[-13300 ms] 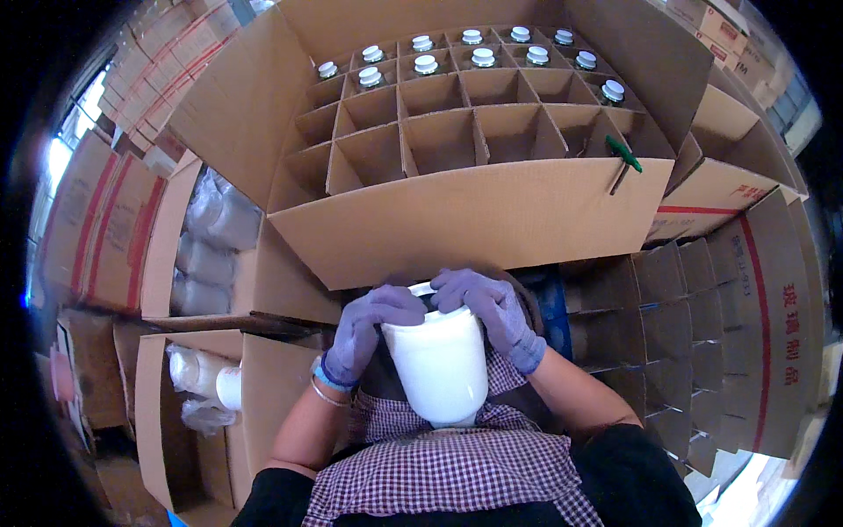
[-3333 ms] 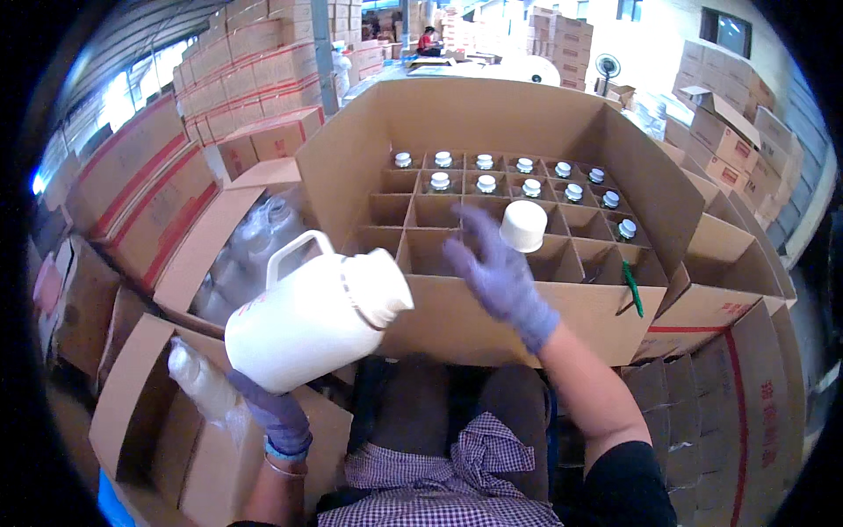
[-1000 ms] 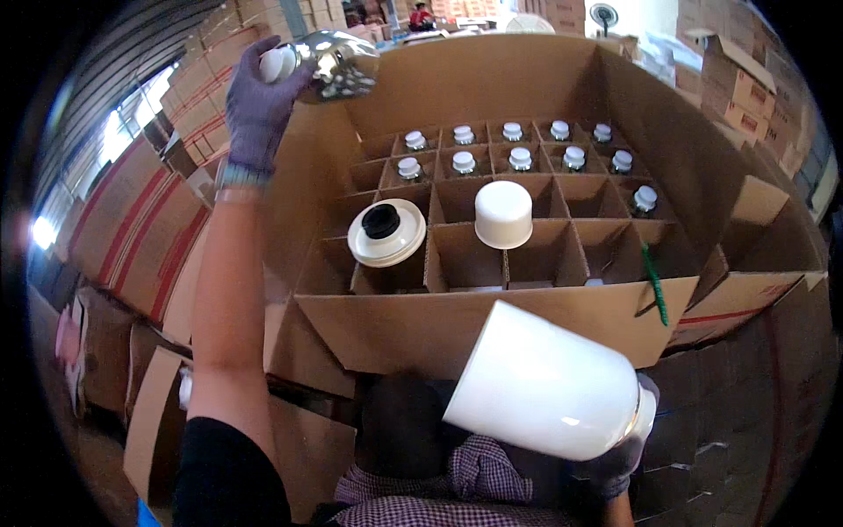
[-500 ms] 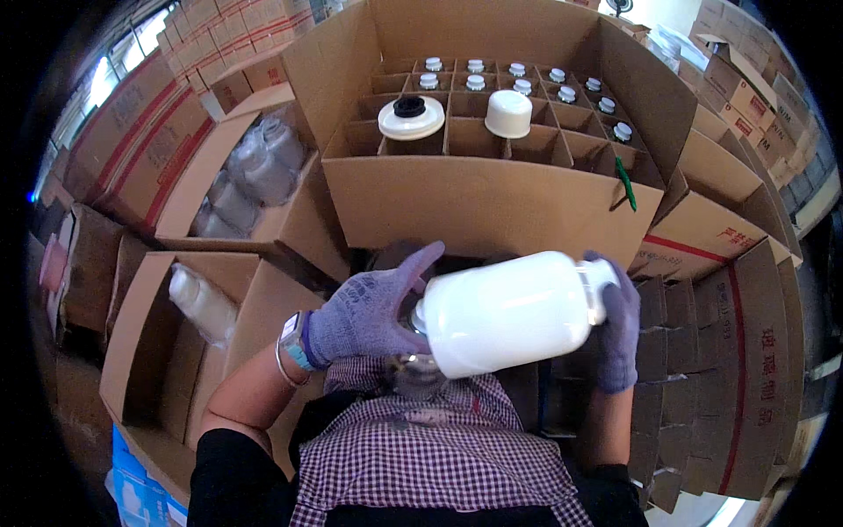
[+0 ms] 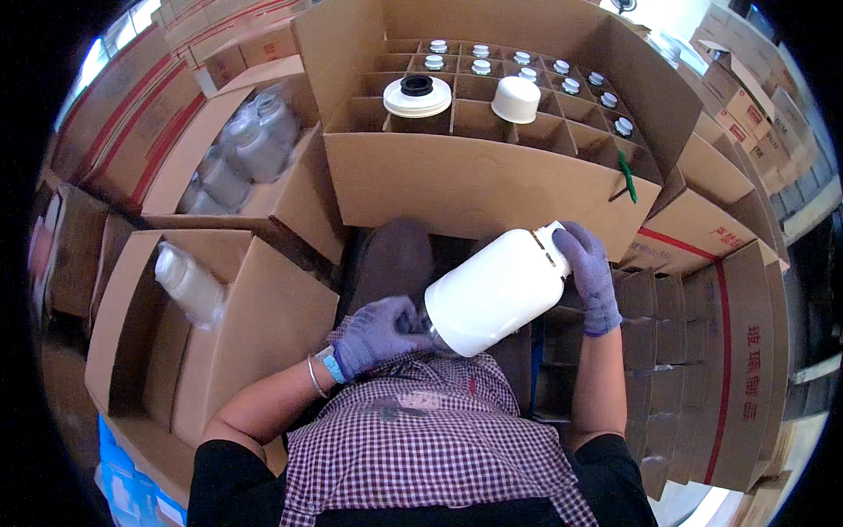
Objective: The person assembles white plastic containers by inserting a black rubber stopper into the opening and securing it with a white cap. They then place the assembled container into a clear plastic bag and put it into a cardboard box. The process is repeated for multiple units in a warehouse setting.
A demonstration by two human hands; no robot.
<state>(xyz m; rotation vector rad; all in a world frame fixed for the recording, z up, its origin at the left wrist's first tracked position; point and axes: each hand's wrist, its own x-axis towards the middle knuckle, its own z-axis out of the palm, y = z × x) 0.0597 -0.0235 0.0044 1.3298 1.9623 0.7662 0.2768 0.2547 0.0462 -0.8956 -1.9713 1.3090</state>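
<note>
A large glossy white bottle (image 5: pixel 496 294) is held tilted above my lap, its narrower neck end up and to the right. My gloved right hand (image 5: pixel 588 274) is closed around that neck. By the bottle's lower left end is my gloved left hand (image 5: pixel 379 334), its fingers curled in a pinch. Something small and shiny shows at its fingertips; what it is, I cannot make out. Ahead stands a divided carton (image 5: pixel 492 180) with several white-capped bottles in its cells. On the dividers rest a round cream lid with a black centre (image 5: pixel 417 97) and a cream cup-shaped cap (image 5: pixel 516 100).
A green pen (image 5: pixel 627 177) is clipped at the carton's front edge. To the left, an open carton (image 5: pixel 189 351) holds a wrapped white bottle (image 5: pixel 189 285); behind it another carton holds plastic-wrapped bottles (image 5: pixel 255 140). Folded cardboard dividers (image 5: pixel 650 351) and flattened cartons (image 5: pixel 746 378) stand on the right.
The bottle has tilted more steeply, its neck end rising. My left hand has moved down and its spread thumb and fingers have curled in. My right hand keeps the neck.
</note>
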